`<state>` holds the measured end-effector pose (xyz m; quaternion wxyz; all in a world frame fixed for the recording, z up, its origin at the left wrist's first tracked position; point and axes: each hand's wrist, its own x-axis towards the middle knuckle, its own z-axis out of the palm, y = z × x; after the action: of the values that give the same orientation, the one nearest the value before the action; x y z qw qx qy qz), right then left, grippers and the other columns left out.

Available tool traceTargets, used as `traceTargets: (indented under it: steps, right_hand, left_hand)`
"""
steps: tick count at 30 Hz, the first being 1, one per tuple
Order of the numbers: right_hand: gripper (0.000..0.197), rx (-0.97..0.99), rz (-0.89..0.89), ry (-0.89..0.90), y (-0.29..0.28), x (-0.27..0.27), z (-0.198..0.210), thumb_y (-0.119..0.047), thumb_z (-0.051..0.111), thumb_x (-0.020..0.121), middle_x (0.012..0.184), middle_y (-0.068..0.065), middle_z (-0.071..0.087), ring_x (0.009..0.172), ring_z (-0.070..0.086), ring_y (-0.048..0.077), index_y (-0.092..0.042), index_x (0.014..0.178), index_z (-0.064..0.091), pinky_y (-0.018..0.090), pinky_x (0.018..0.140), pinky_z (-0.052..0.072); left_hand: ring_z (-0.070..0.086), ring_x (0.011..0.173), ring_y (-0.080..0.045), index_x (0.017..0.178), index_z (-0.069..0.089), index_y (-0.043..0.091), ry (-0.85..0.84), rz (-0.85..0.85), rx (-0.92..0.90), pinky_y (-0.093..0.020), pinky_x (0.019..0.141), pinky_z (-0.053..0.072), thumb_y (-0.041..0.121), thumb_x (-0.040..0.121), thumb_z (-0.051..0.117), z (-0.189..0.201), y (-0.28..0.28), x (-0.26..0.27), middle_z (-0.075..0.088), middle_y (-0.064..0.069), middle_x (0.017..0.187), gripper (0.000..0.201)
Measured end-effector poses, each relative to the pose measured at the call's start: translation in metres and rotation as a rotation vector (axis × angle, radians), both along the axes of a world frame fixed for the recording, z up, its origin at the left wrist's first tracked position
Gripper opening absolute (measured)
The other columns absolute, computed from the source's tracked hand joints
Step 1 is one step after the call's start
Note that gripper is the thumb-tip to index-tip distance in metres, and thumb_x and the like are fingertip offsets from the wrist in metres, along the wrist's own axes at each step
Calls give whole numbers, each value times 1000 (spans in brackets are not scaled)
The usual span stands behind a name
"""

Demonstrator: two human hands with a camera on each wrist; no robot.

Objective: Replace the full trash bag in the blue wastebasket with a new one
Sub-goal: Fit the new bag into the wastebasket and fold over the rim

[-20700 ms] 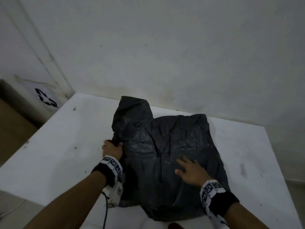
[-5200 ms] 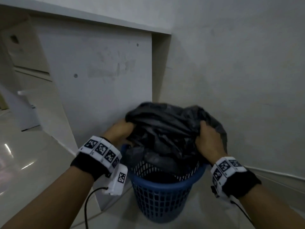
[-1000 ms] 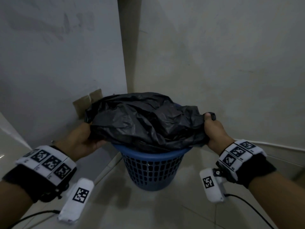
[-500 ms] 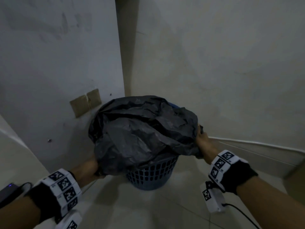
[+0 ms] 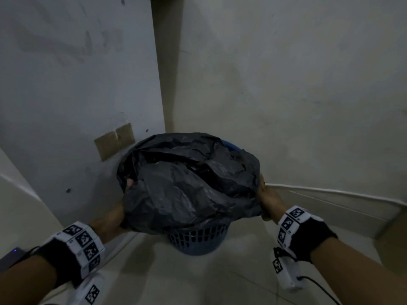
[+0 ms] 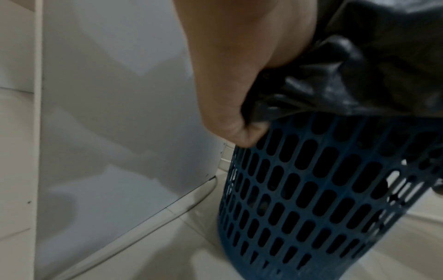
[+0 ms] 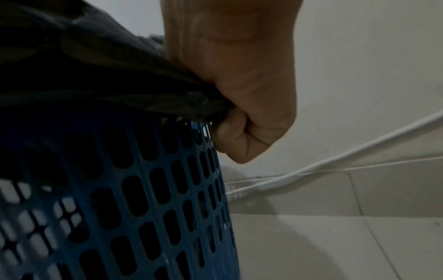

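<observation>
Down on the pale tiled floor (image 5: pixel 198 280), in the corner where a grey-white panel (image 5: pixel 77 84) meets the plastered wall (image 5: pixel 286 73), stands the blue wastebasket (image 5: pixel 196 241), a round plastic bin tapering toward its base, its wall a lattice of rounded oblong slots; over its mouth lies the black trash bag (image 5: pixel 189 183), thin crinkled film with a dull sheen, folded into ridges and creases and draped down past the rim on the near side; only a sliver of blue rim shows at the far right of the bag. The left hand (image 5: pixel 110 219) grips the bag's hem at the basket's left side, fingers curled tight round a bunched fold of film just above the lattice, as the left wrist view shows; one fingertip pokes out through the plastic near the top of that side. The right hand (image 5: pixel 267 201) is clenched likewise on the hem at the basket's right side, its knuckles just beside the slotted wall; a white cable (image 7: pixel 335 157) runs along the foot of the wall behind it. Two brown tape patches (image 5: pixel 114 139), flat and squarish, sit on the panel above and left of the bag.
</observation>
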<state>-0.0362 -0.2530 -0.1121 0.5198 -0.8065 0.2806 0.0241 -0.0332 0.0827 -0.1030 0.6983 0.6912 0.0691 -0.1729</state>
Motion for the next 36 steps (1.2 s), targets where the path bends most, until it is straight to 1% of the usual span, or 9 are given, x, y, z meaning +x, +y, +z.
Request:
traceTargets:
  steps: [3,4,6,11,14,18,23,28,36]
  right_hand:
    - [93,-10,-11,-62,-9,1,-19,-91,8,56,83,8,69,64,63,13,-21,93,56,25,67,44]
    - [119,29,-79,-72,-13,3,-24,-97,12,52,115,15,66,94,66,23,-9,117,58,32,87,49]
    - [111,68,-201,-127,-10,-1,-13,-89,25,71,139,24,49,121,53,37,-2,138,44,44,105,41]
    - [48,-284,-273,-521,4,-12,23,-47,33,100,132,18,49,119,47,35,-11,129,46,40,96,37]
    - [48,-520,-131,-746,15,-23,20,-52,35,95,118,10,53,110,48,31,-15,122,51,43,92,38]
    - [54,-749,145,-914,19,-37,11,-59,32,94,106,8,50,99,47,26,-12,112,52,42,87,37]
    - [43,-962,488,-1113,34,-47,15,-56,32,95,107,12,50,109,47,32,-17,104,48,46,97,34]
    - [34,-1226,782,-1138,48,-48,-1,-50,56,90,103,11,60,111,54,33,-18,101,59,52,105,34]
    - [17,-1357,698,-1246,47,-40,-17,-2,57,90,79,5,63,79,54,26,-13,82,69,40,92,40]
  left_hand:
    - [69,74,-13,104,60,16,-178,139,21,-28,70,56,37,105,26,8,2,4,71,4,93,40]
    - [68,85,-20,109,61,17,-288,200,62,-37,80,55,52,99,31,9,3,8,68,0,104,47]
    - [67,96,-26,108,64,9,-507,329,154,-49,87,54,72,85,42,7,8,13,68,-7,109,71]
    - [42,126,-24,134,40,14,-839,351,451,-38,110,32,68,86,44,10,2,15,45,-9,135,72]
    - [34,131,-21,133,46,13,-1049,275,650,-29,109,22,62,86,39,24,0,9,40,-11,139,69]
    - [29,142,-21,133,50,20,-1397,-186,776,-45,117,16,62,91,39,43,-15,-6,42,0,143,61]
    - [26,144,-15,140,42,37,-1307,-560,1177,-54,118,2,64,96,21,11,-33,-3,43,9,147,56]
    - [45,132,-16,125,60,31,-1340,-570,1248,-51,116,6,52,102,18,-6,-24,21,62,11,127,53]
    - [53,123,-27,115,69,24,-1605,-359,1256,-67,108,23,43,103,25,-3,-11,39,67,-2,121,49]
